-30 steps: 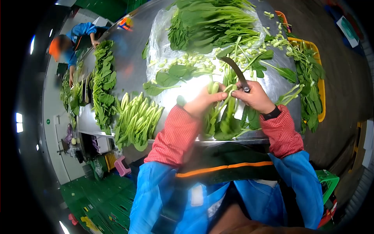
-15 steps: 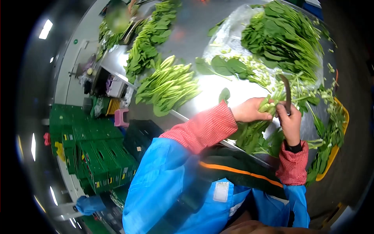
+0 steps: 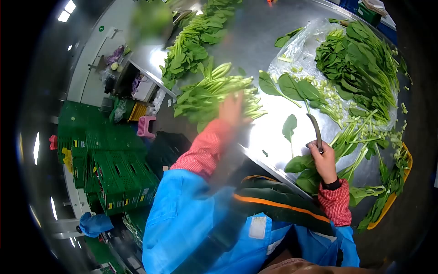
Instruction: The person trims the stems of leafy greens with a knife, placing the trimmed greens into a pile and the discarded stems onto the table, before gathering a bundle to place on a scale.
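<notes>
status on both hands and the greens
Left hand at bunched greens, blurred, grip unclear. Right hand gripping curved knife. Loose leaf on table between them.

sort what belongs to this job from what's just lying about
Likely the job: curved knife in the right hand, leafy bunch at the left hand, leafy greens on plastic sheet, cut stem pieces

Apparently lying about: pink stool, stacked green crates

The left hand (image 3: 232,109) has parted from the right hand (image 3: 324,162) and now lies over the bundle of pale-stemmed greens (image 3: 205,98); motion blur leaves unclear whether the fingers grip it. Steel table (image 3: 269,137) now separates the hands, which earlier met over stalks beside the knife (image 3: 315,130). The view has swung leftward.
</notes>
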`<action>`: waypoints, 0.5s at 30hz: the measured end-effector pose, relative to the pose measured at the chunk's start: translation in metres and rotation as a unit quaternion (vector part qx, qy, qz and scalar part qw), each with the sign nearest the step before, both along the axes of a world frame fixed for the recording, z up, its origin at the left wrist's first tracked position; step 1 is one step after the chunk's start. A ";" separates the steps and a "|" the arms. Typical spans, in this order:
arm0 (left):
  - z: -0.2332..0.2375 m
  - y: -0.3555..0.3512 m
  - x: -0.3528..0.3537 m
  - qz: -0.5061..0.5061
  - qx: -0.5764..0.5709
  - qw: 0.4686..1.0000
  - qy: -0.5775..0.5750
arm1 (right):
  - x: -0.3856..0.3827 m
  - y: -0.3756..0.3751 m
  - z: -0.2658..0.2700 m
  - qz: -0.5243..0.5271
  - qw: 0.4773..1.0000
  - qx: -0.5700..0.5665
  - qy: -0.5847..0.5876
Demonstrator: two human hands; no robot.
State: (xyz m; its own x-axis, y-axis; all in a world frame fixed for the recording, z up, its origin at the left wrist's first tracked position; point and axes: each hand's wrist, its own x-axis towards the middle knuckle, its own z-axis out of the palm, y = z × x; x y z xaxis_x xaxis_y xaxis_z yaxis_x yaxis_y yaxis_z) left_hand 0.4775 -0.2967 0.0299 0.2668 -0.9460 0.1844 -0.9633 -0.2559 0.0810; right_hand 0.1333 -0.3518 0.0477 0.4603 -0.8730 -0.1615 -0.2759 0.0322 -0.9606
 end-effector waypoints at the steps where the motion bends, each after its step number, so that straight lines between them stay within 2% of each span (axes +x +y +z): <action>1: -0.003 0.007 -0.001 -0.011 -0.027 1.000 0.012 | 0.008 0.002 -0.003 -0.012 1.000 0.011 0.005; 2: -0.006 0.011 0.000 -0.029 0.000 1.000 0.008 | 0.015 0.003 -0.007 -0.024 0.999 0.023 0.010; 6: 0.031 0.021 0.030 -0.089 0.032 0.971 0.218 | 0.062 0.014 -0.026 -0.044 0.996 0.063 0.040; 11: 0.043 0.003 0.164 -0.094 -0.133 0.975 0.148 | 0.145 0.040 -0.035 0.006 0.996 0.059 0.071; 13: 0.047 -0.013 0.215 -0.108 -0.112 0.984 0.089 | 0.177 0.050 -0.035 0.015 0.990 0.118 0.081; 15: 0.033 -0.028 0.248 -0.161 -0.072 0.984 0.040 | 0.201 0.059 -0.042 0.012 0.994 0.087 0.063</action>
